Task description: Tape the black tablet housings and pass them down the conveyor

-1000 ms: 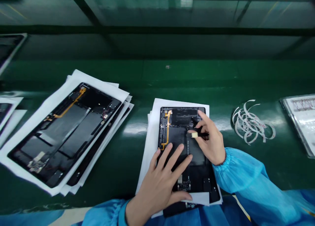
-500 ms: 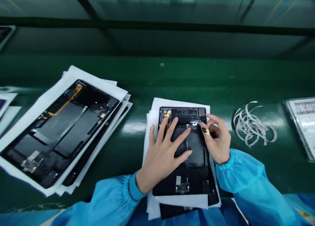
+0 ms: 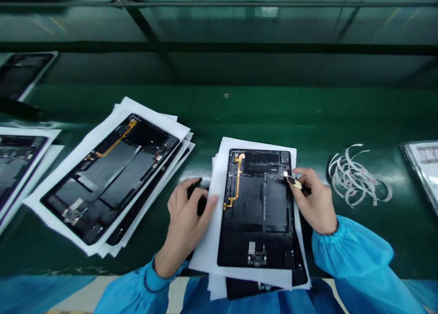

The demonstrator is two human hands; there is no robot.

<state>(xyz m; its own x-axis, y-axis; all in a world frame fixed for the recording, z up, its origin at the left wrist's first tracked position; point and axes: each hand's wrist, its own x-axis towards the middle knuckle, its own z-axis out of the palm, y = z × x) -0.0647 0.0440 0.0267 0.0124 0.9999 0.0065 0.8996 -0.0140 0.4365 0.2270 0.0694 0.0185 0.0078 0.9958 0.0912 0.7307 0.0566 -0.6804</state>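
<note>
An opened tablet (image 3: 253,204), its dark inside facing up, lies on white sheets (image 3: 208,245) in front of me, with an orange flex cable (image 3: 238,172) along its upper left. My right hand (image 3: 315,198) touches its upper right edge, thumb and index finger close together beside a small white spot. A small cream and black piece (image 3: 297,184) sits on or by that thumb; what the fingertips pinch is hidden. Off the tablet's left side, my left hand (image 3: 188,218) curls around something black (image 3: 201,205), mostly covered by the fingers.
Left of me stands a tilted stack of opened tablets (image 3: 116,177) with paper between them. More tablets (image 3: 17,163) lie at the far left. Curled white strips (image 3: 357,175) are heaped on the right of the green table (image 3: 253,113), near a clear-edged tray (image 3: 422,168).
My left hand has lifted off the tablet and moved left, its spread fingers now curled around something black. My right hand stays at the tablet's upper right edge. The view has shifted slightly.
</note>
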